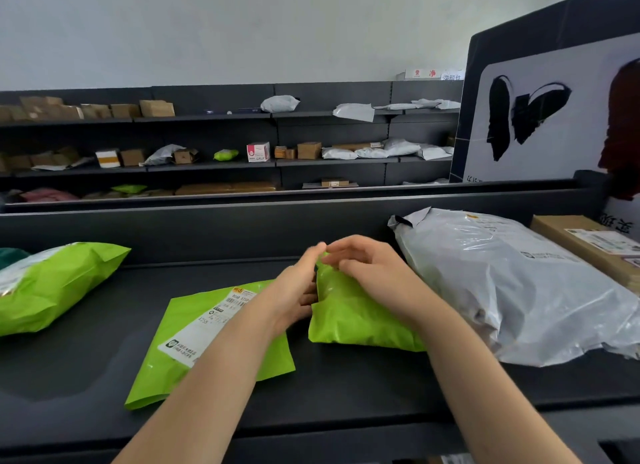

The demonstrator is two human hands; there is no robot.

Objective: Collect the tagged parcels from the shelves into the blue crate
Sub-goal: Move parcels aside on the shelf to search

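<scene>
Both hands on a small green parcel on the dark shelf.

Head view: the small puffy lime-green plastic mailer parcel [356, 316] lies on the dark grey metal shelf [86, 366]. The left hand [299, 290] grips its left edge, and the right hand [367, 266] presses over its top with fingers curled onto it. Touching this parcel on its left is a flat lime-green mailer with a white printed label [207, 339], partly under the left forearm. Well to its left lies a bulging lime-green bag [52, 287]. Just to its right sits a large grey plastic courier bag [512, 287], with a brown cardboard box [581, 242] beyond it. No blue crate is visible.
</scene>
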